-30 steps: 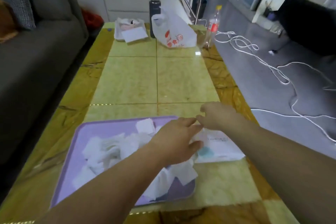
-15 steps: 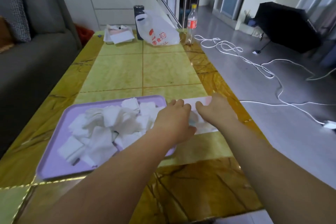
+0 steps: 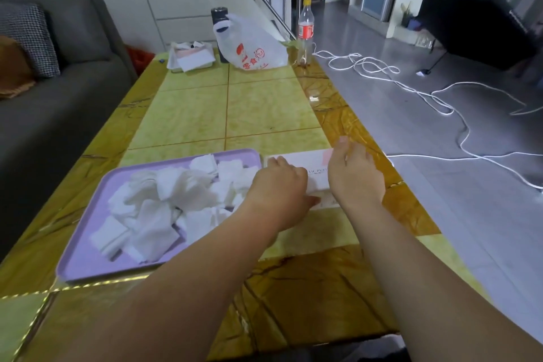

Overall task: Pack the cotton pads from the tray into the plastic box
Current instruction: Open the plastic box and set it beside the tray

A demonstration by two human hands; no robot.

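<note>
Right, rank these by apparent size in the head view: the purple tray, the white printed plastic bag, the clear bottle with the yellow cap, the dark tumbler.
1. Purple rectangular tray, though it is nearest.
2. White printed plastic bag.
3. Clear bottle with the yellow cap.
4. Dark tumbler, partly hidden behind the bag, so unsure.

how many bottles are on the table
1: a clear plastic bottle with a yellow cap at the far right corner of the table. The dark cylinder behind the white bag may be another.

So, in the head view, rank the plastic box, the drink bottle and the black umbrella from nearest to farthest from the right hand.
1. plastic box, under the right hand.
2. drink bottle, at the table's far end.
3. black umbrella, on the floor, far right.
</note>
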